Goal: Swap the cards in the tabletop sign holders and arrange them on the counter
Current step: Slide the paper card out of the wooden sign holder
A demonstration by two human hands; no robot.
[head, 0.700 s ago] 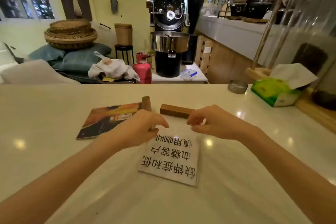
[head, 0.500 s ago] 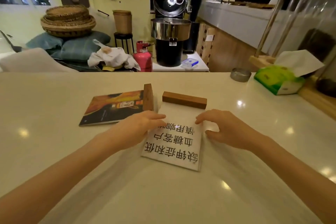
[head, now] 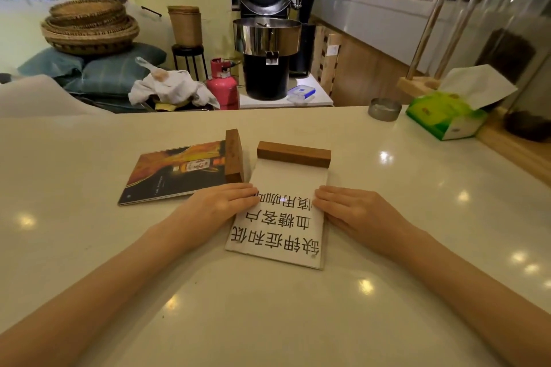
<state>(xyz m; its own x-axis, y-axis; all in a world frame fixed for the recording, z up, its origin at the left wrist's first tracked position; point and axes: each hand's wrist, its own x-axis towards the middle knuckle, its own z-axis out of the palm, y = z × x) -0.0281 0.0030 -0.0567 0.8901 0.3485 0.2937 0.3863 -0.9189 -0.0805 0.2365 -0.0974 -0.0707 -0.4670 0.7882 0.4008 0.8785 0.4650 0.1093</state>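
Two hands press flat on the white card lying on the tabletop: left hand and right hand at its edges, grips released. One wooden holder touches the card's far end; another wooden holder and a dark card lie just left of it.

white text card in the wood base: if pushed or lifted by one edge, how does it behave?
White card lies dead flat with a visible edge thickness, so probably stiff, not floppy. The glossy counter suggests it slides easily. Its far edge meets the wooden holder, so a push likely shifts both.
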